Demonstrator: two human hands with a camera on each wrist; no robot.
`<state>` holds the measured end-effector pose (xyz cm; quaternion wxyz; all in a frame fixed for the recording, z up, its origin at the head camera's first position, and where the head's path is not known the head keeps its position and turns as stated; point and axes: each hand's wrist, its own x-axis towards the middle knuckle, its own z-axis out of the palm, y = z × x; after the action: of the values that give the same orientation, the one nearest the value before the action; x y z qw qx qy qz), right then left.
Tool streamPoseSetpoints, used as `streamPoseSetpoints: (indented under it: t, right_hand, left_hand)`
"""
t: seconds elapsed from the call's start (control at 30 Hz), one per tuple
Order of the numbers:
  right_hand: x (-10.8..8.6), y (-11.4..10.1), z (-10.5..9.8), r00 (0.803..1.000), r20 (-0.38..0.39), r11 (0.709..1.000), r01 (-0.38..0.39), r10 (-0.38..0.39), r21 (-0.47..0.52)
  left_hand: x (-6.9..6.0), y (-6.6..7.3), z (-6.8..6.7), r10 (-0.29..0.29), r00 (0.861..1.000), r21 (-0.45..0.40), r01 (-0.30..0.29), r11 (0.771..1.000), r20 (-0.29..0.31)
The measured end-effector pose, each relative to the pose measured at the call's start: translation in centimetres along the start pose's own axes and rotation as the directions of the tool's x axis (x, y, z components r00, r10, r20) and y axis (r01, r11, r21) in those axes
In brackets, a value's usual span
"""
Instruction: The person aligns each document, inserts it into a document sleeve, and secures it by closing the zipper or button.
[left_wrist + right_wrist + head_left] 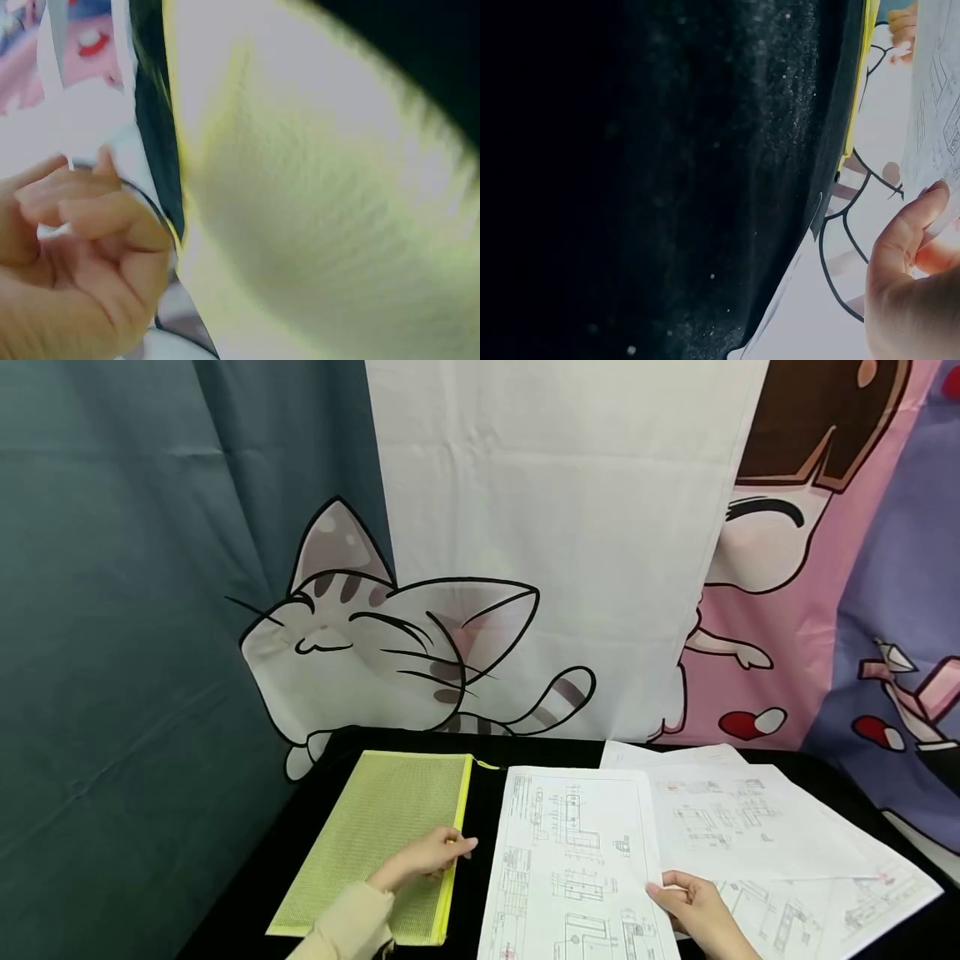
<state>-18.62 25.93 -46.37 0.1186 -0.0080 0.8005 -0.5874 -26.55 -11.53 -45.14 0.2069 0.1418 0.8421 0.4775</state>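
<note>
A yellow mesh zip pouch (390,818) lies flat on the black table. Over its right zip edge is my left hand (427,856), fingers loosely curled with nothing seen in them; in the left wrist view the hand (90,262) shows beside the pouch (315,195). To the right, a white sheet with technical drawings (551,860) has its right edge pinched by my right hand (693,906). The right wrist view shows the thumb of that hand (915,277) on the face of the sheet (937,112).
Several more printed sheets (727,827) overlap at the right of the black tabletop (262,860). A curtain with a cartoon cat (337,652) hangs behind the table, with teal fabric (112,610) at the left and a pink and purple printed part (795,693) at the right.
</note>
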Motion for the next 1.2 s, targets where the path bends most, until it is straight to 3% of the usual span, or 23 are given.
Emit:
streamPoseSetpoints:
  t: [0.07,0.13,0.2,0.27,0.43,0.63,0.77,0.87,1.1,1.2]
  right_hand:
    - [0.1,-0.2,0.0,1.000,-0.014,1.000,-0.014,0.014,-0.003]
    - [0.3,-0.4,0.1,0.999,-0.026,1.000,-0.027,0.027,-0.004]
    - [0.4,-0.5,0.2,0.999,-0.024,0.999,-0.032,0.032,-0.004]
    - [0.4,-0.6,0.3,1.000,-0.008,1.000,-0.029,0.029,0.005]
    - [0.4,-0.5,0.4,0.999,0.044,0.999,-0.010,0.009,0.038]
    - [0.5,-0.2,0.4,0.998,0.061,0.999,0.003,-0.006,0.050]
    - [0.6,-0.1,0.4,0.998,0.058,0.999,0.002,-0.004,0.038]
    - [0.6,-0.2,0.5,0.998,0.057,1.000,0.006,-0.008,0.028]
    - [0.8,-1.2,0.3,0.998,0.063,0.993,-0.034,0.027,0.110]
    - [0.9,-1.4,-0.1,0.996,0.075,0.989,-0.055,0.045,0.136]
  left_hand:
    - [0.6,-0.2,-0.5,-0.064,0.997,0.124,0.067,0.990,-0.034]
    - [1.2,-0.3,-0.8,-0.096,0.994,0.249,0.106,0.963,-0.050]
    - [1.8,-0.4,-1.0,-0.132,0.990,0.322,0.138,0.936,-0.042]
    - [2.4,-0.4,-1.2,-0.167,0.986,0.342,0.162,0.926,-0.016]
    - [2.9,-0.1,-1.7,-0.246,0.968,0.311,0.219,0.925,0.052]
    - [2.4,0.0,-1.7,-0.185,0.982,0.220,0.173,0.960,0.036]
    - [2.1,-0.4,-1.7,-0.083,0.997,0.178,0.080,0.981,0.009]
    - [2.1,-0.9,-1.9,-0.021,1.000,0.173,0.017,0.985,0.022]
    - [2.2,-0.9,-2.4,-0.050,0.996,0.076,0.043,0.996,0.080]
    - [2.1,-0.6,-2.3,-0.022,0.994,0.031,0.019,0.999,0.106]
